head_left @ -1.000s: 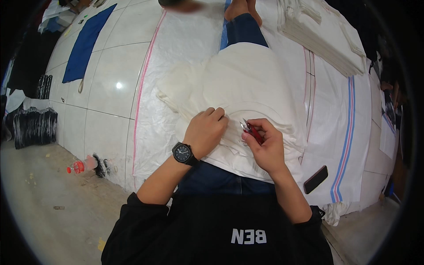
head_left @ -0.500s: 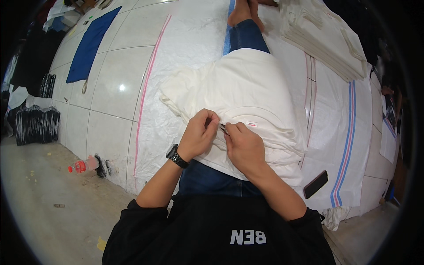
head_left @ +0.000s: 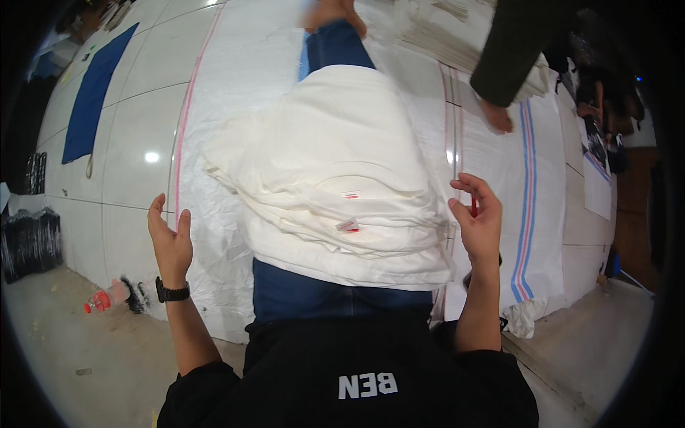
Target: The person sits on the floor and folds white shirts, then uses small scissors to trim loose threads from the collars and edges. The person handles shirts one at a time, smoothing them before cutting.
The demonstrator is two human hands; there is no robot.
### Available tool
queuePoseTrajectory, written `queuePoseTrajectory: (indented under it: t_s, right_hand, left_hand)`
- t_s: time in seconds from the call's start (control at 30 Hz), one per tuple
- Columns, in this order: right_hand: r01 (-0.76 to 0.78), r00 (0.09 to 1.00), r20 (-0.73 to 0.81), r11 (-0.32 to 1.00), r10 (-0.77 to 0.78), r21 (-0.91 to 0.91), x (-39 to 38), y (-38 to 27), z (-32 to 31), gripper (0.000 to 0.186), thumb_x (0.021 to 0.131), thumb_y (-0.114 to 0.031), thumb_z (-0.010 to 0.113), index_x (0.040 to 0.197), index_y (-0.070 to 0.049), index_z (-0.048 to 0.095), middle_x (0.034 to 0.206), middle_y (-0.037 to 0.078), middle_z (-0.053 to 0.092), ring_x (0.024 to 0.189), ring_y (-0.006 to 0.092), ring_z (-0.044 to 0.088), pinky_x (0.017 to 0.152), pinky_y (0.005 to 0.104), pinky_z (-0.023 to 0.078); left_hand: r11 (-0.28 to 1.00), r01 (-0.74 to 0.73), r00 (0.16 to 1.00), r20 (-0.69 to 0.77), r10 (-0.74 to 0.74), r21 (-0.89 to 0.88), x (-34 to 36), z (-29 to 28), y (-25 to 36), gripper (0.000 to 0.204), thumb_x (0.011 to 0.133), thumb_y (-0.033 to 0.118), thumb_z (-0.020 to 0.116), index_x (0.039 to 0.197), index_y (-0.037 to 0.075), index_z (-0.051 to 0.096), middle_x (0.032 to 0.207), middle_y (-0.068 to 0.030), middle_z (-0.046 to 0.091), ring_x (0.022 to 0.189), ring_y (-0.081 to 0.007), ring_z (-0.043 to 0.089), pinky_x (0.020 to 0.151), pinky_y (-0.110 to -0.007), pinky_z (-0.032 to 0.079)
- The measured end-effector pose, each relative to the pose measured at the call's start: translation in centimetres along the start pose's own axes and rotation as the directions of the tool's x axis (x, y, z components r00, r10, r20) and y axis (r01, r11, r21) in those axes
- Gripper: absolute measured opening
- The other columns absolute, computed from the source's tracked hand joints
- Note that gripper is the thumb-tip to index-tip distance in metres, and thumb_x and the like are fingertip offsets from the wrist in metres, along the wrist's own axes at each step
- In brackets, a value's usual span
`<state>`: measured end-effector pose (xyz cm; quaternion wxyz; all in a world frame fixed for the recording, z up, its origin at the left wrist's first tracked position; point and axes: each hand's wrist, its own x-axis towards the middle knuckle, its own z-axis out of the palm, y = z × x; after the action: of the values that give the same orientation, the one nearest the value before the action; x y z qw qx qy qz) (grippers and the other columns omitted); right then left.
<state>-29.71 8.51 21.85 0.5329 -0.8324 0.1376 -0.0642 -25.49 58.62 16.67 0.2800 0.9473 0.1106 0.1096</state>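
Note:
Across my outstretched legs lies a pile of folded white T-shirts [head_left: 321,164], neckline toward me, with small white-and-red labels [head_left: 347,226] at the collars. My left hand [head_left: 171,239], a black watch on its wrist, is raised off the pile's left side, fingers spread, holding nothing. To the right of the pile my right hand [head_left: 479,221] is lifted too, its fingers curled round small thread snips [head_left: 474,207]. Only a red bit of them shows; the palm hides the rest. Neither hand touches the shirts.
Another person's leg in dark trousers [head_left: 508,60] stands barefoot at the right, before a stack of cream cloth [head_left: 435,36]. A white woven sheet [head_left: 546,207] covers the tiles. A plastic bottle [head_left: 107,297] lies at the left; a blue cloth [head_left: 100,93] lies farther off.
Both hands have left the collar and parted to either side of the pile, the right keeping the snips. Another person's leg has come in at the right. My view has shifted right.

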Motion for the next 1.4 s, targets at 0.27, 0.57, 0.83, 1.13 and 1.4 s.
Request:
queuePoseTrajectory:
  t_s: [0.27, 0.57, 0.83, 1.13, 1.4]
  right_hand:
    - [-0.228, 0.912, 0.378, 0.962, 0.158, 0.15, -2.3, -0.6, -2.5, 0.021, 0.097, -0.005, 0.071, 0.117, 0.002, 0.074, 0.085, 0.006, 0.075, 0.077, 0.0079, 0.067, 0.077, 0.024, 0.05]
    - [-0.255, 0.964, 0.022, 0.893, 0.266, 0.371, -3.3, 2.1, -1.2, 0.022, 0.11, -0.018, 0.059, 0.11, 0.001, 0.07, 0.086, 0.006, 0.073, 0.053, 0.0033, 0.049, 0.049, 0.021, 0.04]
    - [-0.28, 0.959, 0.089, 0.865, 0.268, 0.417, -3.2, 3.3, 0.6, 0.022, 0.11, -0.018, 0.059, 0.109, 0.001, 0.069, 0.087, 0.006, 0.073, 0.055, 0.0041, 0.05, 0.052, 0.0218, 0.042]
    - [-0.327, 0.941, 0.065, 0.847, 0.331, 0.418, -4.1, 4.5, -0.4, 0.02, 0.109, -0.018, 0.061, 0.108, 0.001, 0.069, 0.086, 0.007, 0.073, 0.056, 0.0043, 0.05, 0.053, 0.022, 0.042]
    - [-0.236, 0.967, -0.013, 0.917, 0.253, 0.321, -2.4, 1.9, -0.2, 0.023, 0.106, -0.02, 0.065, 0.098, 0.001, 0.068, 0.082, 0.007, 0.072, 0.055, 0.0094, 0.052, 0.052, 0.0271, 0.043]
  left_hand:
    - [0.729, -0.482, 0.704, 0.281, 0.652, -0.486, -4.7, 7.3, 16.3, 0.064, 0.091, 0.006, 0.077, 0.149, 0.001, 0.053, 0.15, -0.0221, 0.057, 0.14, -0.0403, 0.053, 0.12, -0.046, 0.04]
    - [0.755, -0.425, 0.444, 0.611, 0.655, -0.499, -6.3, 6.7, 22.0, 0.018, 0.095, 0.023, 0.074, 0.097, 0.005, 0.073, 0.094, -0.0137, 0.07, 0.091, -0.0352, 0.067, 0.082, -0.046, 0.052]
    - [0.627, -0.701, 0.602, 0.189, 0.776, -0.34, -7.1, 11.9, 28.1, 0.016, 0.089, 0.017, 0.079, 0.098, 0.005, 0.075, 0.098, -0.0107, 0.07, 0.09, -0.0344, 0.067, 0.08, -0.047, 0.053]
    - [0.659, 0.346, 0.669, 0.668, 0.325, -0.668, -7.6, 11.6, 23.9, 0.013, 0.099, 0.012, 0.074, 0.092, 0.001, 0.073, 0.095, -0.0082, 0.076, 0.097, -0.0201, 0.07, 0.089, -0.035, 0.054]
    - [0.253, 0.515, 0.578, 0.55, 0.603, -0.819, -7.9, 6.8, 20.1, 0.008, 0.104, 0.006, 0.067, 0.096, 0.003, 0.065, 0.107, -0.0142, 0.076, 0.109, -0.0225, 0.07, 0.103, -0.039, 0.052]
